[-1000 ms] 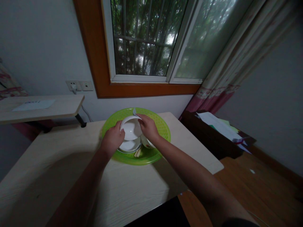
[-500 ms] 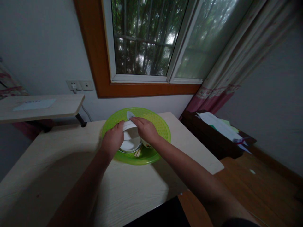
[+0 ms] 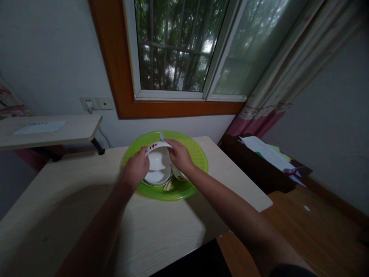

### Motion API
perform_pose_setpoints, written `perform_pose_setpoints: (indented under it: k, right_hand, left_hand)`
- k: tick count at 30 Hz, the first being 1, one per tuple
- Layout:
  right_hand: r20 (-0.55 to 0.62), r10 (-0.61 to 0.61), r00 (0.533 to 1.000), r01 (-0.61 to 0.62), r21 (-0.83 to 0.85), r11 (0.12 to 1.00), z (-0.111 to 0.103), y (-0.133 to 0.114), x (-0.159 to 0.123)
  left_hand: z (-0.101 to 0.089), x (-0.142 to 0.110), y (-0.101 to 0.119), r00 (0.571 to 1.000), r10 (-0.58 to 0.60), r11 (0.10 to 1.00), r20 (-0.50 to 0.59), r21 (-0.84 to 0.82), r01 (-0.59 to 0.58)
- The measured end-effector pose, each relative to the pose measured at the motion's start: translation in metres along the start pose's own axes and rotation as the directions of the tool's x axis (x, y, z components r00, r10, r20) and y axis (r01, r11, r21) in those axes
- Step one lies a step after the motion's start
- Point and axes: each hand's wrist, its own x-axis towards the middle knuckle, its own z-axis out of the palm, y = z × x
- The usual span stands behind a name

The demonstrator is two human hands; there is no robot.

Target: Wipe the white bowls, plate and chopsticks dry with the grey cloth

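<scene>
A white bowl [image 3: 158, 158] with a small red pattern near its rim is held tilted on edge, its hollow facing me. My left hand [image 3: 136, 166] is closed on the left side of this bowl. Closed at its upper right rim, my right hand [image 3: 179, 154] also has a pale grey piece, apparently cloth [image 3: 162, 135], sticking up from its fingers. Directly below are stacked white dishes [image 3: 157, 177] in a green plastic basket [image 3: 200, 154]. Beside them lie light wooden chopsticks [image 3: 167, 185] and another patterned white bowl [image 3: 179, 175], partly hidden by my right hand.
The basket stands on a pale wooden table [image 3: 161, 227] against the wall below a window [image 3: 178, 46]. A raised shelf [image 3: 72, 130] with a paper is at left. Papers [image 3: 265, 156] lie on dark furniture at right, beside a curtain [image 3: 276, 84].
The held bowl has turned in my hands, so its patterned rim and more of its inside show. My right fingers and the grey piece have shifted slightly right along the rim.
</scene>
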Motion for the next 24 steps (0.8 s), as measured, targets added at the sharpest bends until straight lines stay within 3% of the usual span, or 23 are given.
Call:
perform_pose_setpoints:
  k: [7, 10, 15, 19, 24]
  right_hand:
    - [0.192, -0.116, 0.974, 0.158, -0.216, 0.964, -0.006, -0.016, -0.006]
    - [0.171, -0.095, 0.981, 0.129, -0.203, 0.970, -0.006, -0.017, -0.006]
    - [0.029, -0.023, 0.999, 0.023, -0.017, 1.000, -0.002, -0.006, -0.002]
    - [-0.046, 0.033, 0.998, -0.032, 0.032, 0.999, 0.001, 0.002, 0.002]
    - [0.020, -0.008, 1.000, 0.009, -0.014, 1.000, 0.000, -0.002, -0.001]
  left_hand:
    - [-0.001, -0.006, 0.005, 0.997, 0.080, 0.989, 0.023, 0.121, -0.082]
    - [0.000, -0.005, 0.003, 0.996, 0.090, 0.992, -0.027, 0.090, -0.087]
    - [0.002, 0.001, -0.002, 0.992, 0.036, 0.997, -0.117, -0.057, -0.043]
    - [0.001, 0.002, -0.002, 1.000, -0.017, 1.000, -0.020, -0.027, 0.016]
    - [0.000, 0.000, -0.002, 1.000, -0.006, 1.000, -0.001, 0.005, 0.006]
